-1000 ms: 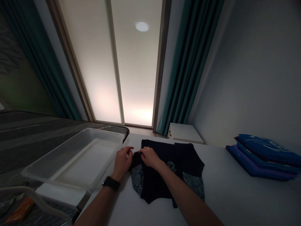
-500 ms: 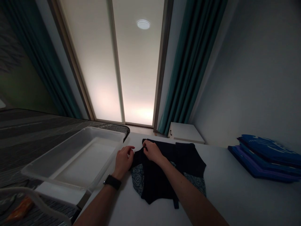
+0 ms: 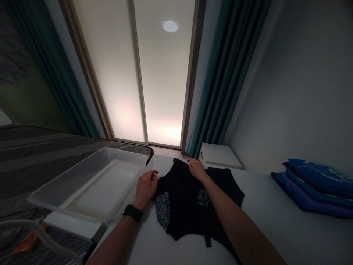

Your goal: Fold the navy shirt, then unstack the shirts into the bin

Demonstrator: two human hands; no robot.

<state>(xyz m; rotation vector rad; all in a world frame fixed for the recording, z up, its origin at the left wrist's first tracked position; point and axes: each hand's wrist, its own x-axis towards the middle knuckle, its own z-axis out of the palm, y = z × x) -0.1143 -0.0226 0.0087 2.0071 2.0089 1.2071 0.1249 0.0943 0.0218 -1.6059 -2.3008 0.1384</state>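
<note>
A dark navy garment [image 3: 187, 202] with blue patterned patches lies spread on a white table [image 3: 275, 228]. My left hand [image 3: 146, 187], with a black watch on the wrist, pinches the garment's left edge. My right hand [image 3: 196, 168] grips the far top edge of the garment, its fingers curled over the cloth, and the arm lies across the fabric.
A clear plastic bin [image 3: 91, 184] stands at the left of the table. A stack of folded blue clothes [image 3: 317, 187] lies at the right. Behind are a small white cabinet [image 3: 220, 158], teal curtains [image 3: 220, 81] and a lit window. An orange object [image 3: 26, 243] lies at bottom left.
My right hand has moved away from the left hand, to the right and farther back, drawing the garment's top edge with it and spreading the cloth wider. The left hand has stayed put.
</note>
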